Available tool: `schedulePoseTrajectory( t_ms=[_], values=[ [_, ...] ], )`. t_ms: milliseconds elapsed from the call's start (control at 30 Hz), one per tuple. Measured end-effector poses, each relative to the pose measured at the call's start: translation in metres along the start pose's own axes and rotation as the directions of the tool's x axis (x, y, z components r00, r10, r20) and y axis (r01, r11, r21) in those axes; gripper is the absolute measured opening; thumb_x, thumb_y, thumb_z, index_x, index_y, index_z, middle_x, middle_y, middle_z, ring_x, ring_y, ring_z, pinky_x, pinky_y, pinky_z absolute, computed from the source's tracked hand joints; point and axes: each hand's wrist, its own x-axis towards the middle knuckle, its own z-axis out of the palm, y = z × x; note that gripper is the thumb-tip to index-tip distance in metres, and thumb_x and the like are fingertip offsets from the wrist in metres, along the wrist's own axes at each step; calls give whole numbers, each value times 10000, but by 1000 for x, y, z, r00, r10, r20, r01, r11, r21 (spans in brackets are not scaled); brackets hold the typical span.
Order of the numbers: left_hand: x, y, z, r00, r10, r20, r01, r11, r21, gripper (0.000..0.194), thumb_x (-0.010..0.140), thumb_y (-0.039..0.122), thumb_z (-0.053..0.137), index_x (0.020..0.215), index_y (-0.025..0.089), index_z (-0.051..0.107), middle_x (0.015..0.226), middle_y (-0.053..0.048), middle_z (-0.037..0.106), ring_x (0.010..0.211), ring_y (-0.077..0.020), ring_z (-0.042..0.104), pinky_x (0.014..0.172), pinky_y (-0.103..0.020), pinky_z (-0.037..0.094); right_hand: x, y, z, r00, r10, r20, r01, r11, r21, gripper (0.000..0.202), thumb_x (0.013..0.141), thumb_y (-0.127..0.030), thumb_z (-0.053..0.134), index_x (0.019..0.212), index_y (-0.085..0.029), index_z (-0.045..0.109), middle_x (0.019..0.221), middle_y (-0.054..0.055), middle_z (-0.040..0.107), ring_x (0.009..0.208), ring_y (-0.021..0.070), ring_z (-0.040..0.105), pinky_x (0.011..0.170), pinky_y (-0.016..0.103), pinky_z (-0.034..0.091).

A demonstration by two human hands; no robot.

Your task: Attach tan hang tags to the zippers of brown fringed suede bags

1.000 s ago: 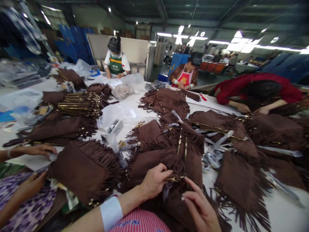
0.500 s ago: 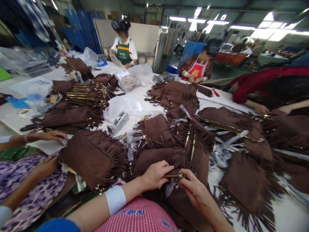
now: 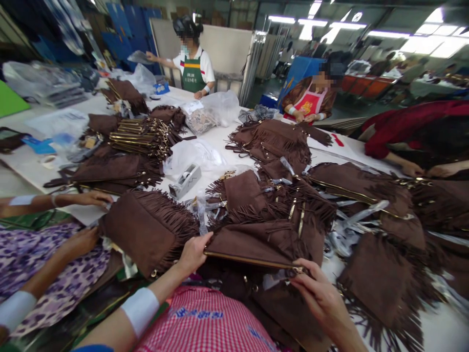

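A brown fringed bag (image 3: 252,240) is stretched between my hands at the near edge of the table, its gold zipper running along the near side. My left hand (image 3: 194,253) pinches the bag's left corner, fingers closed. At the right end of the zipper, my right hand (image 3: 315,288) grips the corner near the metal clasp, with a bit of clear plastic wrap (image 3: 274,279) hanging beside it. More brown material lies below the bag, over my lap. Behind it rests a smaller brown fringed pouch (image 3: 245,194).
At left, another person's hands (image 3: 86,239) hold a fringed bag (image 3: 141,232). A tape dispenser (image 3: 185,181) stands near a white plastic bag (image 3: 196,155). Fringed bags (image 3: 375,278) pile up at right. Other people (image 3: 194,68) work across the white table (image 3: 216,138).
My left hand has moved left along the zipper and my right hand slightly right, so the bag's edge is now pulled out straight. A person across the table has stretched an arm out sideways.
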Motion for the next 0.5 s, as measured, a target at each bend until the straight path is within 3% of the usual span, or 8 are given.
schedulePoseTrajectory(
  t_ms=[100,167,233,333,433,500],
  values=[
    [5,9,-28,999,24,22,-22,996,-88,219,769,101,502,854,182,687,843,-65,680,846,-205,606,822,-300,447,3,6,-12,998,55,-40,-55,998,7,253,881,-375,542,769,-253,734,1051,111,669,980,252,661,817,311,541],
    [14,20,-48,999,31,-4,-32,979,-203,133,762,137,534,744,172,661,739,-32,641,749,-172,571,742,-264,428,6,9,-23,994,93,-57,-93,996,7,282,863,-447,562,766,-256,746,1074,107,672,1005,267,655,849,328,536],
    [27,31,-69,1000,5,14,1,926,-376,76,745,196,583,718,158,644,665,5,594,666,-140,525,655,-234,400,10,11,-37,989,122,-87,-121,993,12,313,838,-509,582,765,-258,755,1102,100,671,1037,276,649,879,331,534],
    [47,47,-100,989,-9,148,97,794,-601,127,695,260,639,745,144,634,587,48,524,560,-102,447,540,-204,337,16,12,-58,981,155,-118,-151,987,48,339,793,-560,620,757,-252,758,1138,89,677,1078,289,645,910,316,538],
    [64,60,-129,970,29,241,151,705,-693,154,719,293,606,736,140,614,550,46,523,473,-82,398,469,-203,289,20,16,-76,973,190,-133,-177,979,103,331,734,-565,674,759,-247,761,1168,80,691,1121,313,634,932,308,541],
    [72,69,-145,968,49,246,142,699,-701,175,748,311,580,740,139,613,522,46,514,431,-72,371,439,-204,264,20,22,-84,958,223,-181,-195,968,159,309,686,-543,723,762,-246,762,1151,71,709,1156,332,616,942,309,542]
  ],
)
